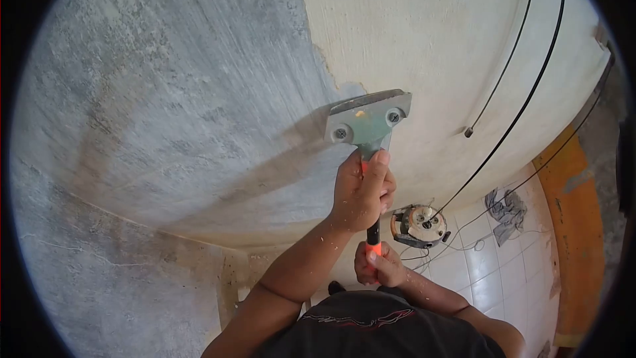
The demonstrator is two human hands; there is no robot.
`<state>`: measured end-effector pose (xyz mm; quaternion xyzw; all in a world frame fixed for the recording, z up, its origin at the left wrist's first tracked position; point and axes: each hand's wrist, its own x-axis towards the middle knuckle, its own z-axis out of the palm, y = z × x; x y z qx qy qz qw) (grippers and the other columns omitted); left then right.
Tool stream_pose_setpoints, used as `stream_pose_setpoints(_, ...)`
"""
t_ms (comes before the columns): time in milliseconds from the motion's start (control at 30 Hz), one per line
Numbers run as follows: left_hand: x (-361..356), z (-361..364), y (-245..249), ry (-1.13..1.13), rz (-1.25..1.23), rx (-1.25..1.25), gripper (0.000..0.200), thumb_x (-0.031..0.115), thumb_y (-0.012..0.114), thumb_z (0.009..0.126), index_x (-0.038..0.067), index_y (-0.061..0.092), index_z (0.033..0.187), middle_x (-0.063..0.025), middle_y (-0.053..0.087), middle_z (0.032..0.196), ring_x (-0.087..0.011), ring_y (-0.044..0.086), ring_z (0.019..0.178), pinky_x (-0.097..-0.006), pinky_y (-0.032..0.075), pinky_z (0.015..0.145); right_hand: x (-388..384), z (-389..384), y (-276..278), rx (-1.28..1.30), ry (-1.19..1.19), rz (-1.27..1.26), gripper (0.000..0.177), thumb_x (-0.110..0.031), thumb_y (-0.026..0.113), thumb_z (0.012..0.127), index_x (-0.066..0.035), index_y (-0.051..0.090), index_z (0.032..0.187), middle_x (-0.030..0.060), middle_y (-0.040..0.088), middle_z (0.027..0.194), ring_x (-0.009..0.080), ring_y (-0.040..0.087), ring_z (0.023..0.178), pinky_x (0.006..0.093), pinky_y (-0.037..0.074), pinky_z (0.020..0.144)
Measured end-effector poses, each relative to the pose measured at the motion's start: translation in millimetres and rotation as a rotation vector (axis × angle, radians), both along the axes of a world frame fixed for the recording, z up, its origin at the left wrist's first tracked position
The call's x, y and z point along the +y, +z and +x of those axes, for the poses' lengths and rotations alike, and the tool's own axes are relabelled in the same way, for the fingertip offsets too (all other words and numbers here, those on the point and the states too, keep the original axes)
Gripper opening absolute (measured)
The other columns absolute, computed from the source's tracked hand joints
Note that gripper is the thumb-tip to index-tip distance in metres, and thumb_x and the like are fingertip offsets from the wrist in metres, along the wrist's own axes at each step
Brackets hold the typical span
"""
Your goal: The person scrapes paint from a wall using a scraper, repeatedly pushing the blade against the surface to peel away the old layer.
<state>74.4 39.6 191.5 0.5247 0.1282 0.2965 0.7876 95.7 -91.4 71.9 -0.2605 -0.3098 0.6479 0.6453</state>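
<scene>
A long-handled wall scraper (368, 126) has a wide grey-green head with two screws and an orange and black handle. Its blade edge is at the wall, right where cream paint (397, 26) borders bare grey plaster (199, 79); whether the edge touches cannot be told. My left hand (363, 191) wraps the handle just below the head, its thumb laid along the handle. Lower down, my right hand (379, 264) is closed round the orange end, close to my body. Small pale flakes dot my forearms.
On the white tiled floor (487, 262) stands a round, dusty device (421, 225) with cables. A black cable (530, 93) runs up past the wall, and another ends in a small plug (469, 132). A grey crumpled cloth (509, 215) lies near an orange board (573, 225).
</scene>
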Motion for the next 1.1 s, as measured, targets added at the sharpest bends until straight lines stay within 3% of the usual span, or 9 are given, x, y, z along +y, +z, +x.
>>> stream_pose_setpoints(167, 4, -6, -40, 0.014, -0.085, 0.009, 0.030, 0.033, 0.045, 0.092, 0.007, 0.036, 0.080, 0.0022, 0.037, 0.052, -0.0047, 0.035, 0.038, -0.0202, 0.031, 0.035, -3, -1, -25, -0.119, -0.045, -0.139, 0.031, -0.032, 0.041, 0.094, -0.008, 0.040, 0.074, -0.0003, 0.036, 0.053, 0.0081, 0.034, 0.041, 0.0228, 0.032, 0.039)
stream_pose_setpoints(333, 9, -2, -10, -0.028, -0.028, 0.003, 0.027, 0.033, 0.044, 0.092, 0.011, 0.037, 0.078, 0.0013, 0.035, 0.049, -0.0071, 0.034, 0.036, -0.0226, 0.031, 0.034, 3, -8, -1, -0.051, -0.067, -0.094, 0.031, -0.033, 0.041, 0.093, -0.009, 0.040, 0.074, -0.0005, 0.036, 0.053, 0.0082, 0.035, 0.042, 0.0228, 0.032, 0.039)
stream_pose_setpoints(533, 7, -4, -40, 0.009, -0.008, -0.032, 0.026, 0.033, 0.043, 0.092, 0.011, 0.036, 0.080, 0.0020, 0.034, 0.049, -0.0068, 0.034, 0.035, -0.0227, 0.032, 0.034, -5, 1, -23, -0.152, -0.122, -0.251, 0.029, -0.031, 0.044, 0.092, -0.009, 0.041, 0.074, -0.0005, 0.038, 0.054, 0.0080, 0.035, 0.042, 0.0230, 0.032, 0.040)
stream_pose_setpoints(667, 5, -4, -14, 0.019, -0.012, -0.017, 0.027, 0.032, 0.043, 0.092, 0.011, 0.034, 0.077, 0.0023, 0.033, 0.048, -0.0063, 0.034, 0.035, -0.0218, 0.031, 0.033, -5, -7, -1, -0.080, -0.123, -0.163, 0.035, -0.040, 0.042, 0.091, -0.009, 0.042, 0.075, 0.0010, 0.039, 0.053, 0.0088, 0.037, 0.042, 0.0240, 0.034, 0.041)
stream_pose_setpoints(800, 11, -6, -19, -0.027, 0.020, -0.067, 0.029, 0.031, 0.042, 0.092, 0.010, 0.035, 0.073, 0.0019, 0.034, 0.048, -0.0064, 0.035, 0.035, -0.0217, 0.031, 0.033, 8, -12, -11, -0.184, -0.213, -0.190, 0.041, -0.045, 0.039, 0.092, -0.008, 0.042, 0.073, 0.0004, 0.038, 0.051, 0.0093, 0.037, 0.042, 0.0242, 0.036, 0.042)
stream_pose_setpoints(900, 5, -10, -47, 0.019, -0.041, -0.033, 0.024, 0.028, 0.046, 0.092, 0.006, 0.039, 0.085, 0.0013, 0.039, 0.053, -0.0053, 0.038, 0.040, -0.0203, 0.033, 0.035, -5, -13, -22, -0.280, -0.239, -0.305, 0.044, -0.046, 0.038, 0.091, -0.007, 0.043, 0.072, 0.0005, 0.040, 0.052, 0.0097, 0.040, 0.044, 0.0237, 0.036, 0.044)
stream_pose_setpoints(1000, 9, -5, -38, -0.002, 0.018, -0.045, 0.023, 0.028, 0.045, 0.092, 0.006, 0.039, 0.085, 0.0012, 0.039, 0.053, -0.0053, 0.038, 0.040, -0.0204, 0.034, 0.035, -5, -16, -4, -0.360, -0.293, -0.448, 0.041, -0.045, 0.038, 0.091, -0.006, 0.046, 0.078, 0.0016, 0.046, 0.057, 0.0102, 0.046, 0.050, 0.0239, 0.037, 0.046)
stream_pose_setpoints(1033, 7, -5, -21, 0.017, 0.060, -0.023, 0.028, 0.031, 0.043, 0.092, 0.009, 0.034, 0.077, 0.0025, 0.034, 0.049, -0.0066, 0.036, 0.036, -0.0215, 0.032, 0.033, -2, -22, 6, -0.399, -0.375, -0.401, 0.040, -0.044, 0.039, 0.091, -0.006, 0.046, 0.080, 0.0016, 0.047, 0.058, 0.0101, 0.046, 0.051, 0.0244, 0.038, 0.046)
stream_pose_setpoints(1100, 9, -6, -12, -0.009, 0.085, -0.054, 0.028, 0.032, 0.043, 0.092, 0.010, 0.034, 0.078, 0.0025, 0.034, 0.049, -0.0067, 0.037, 0.036, -0.0216, 0.033, 0.034, 1, -31, 7, -0.437, -0.464, -0.356, 0.039, -0.044, 0.039, 0.091, -0.006, 0.046, 0.083, 0.0016, 0.048, 0.059, 0.0099, 0.047, 0.051, 0.0250, 0.038, 0.047)
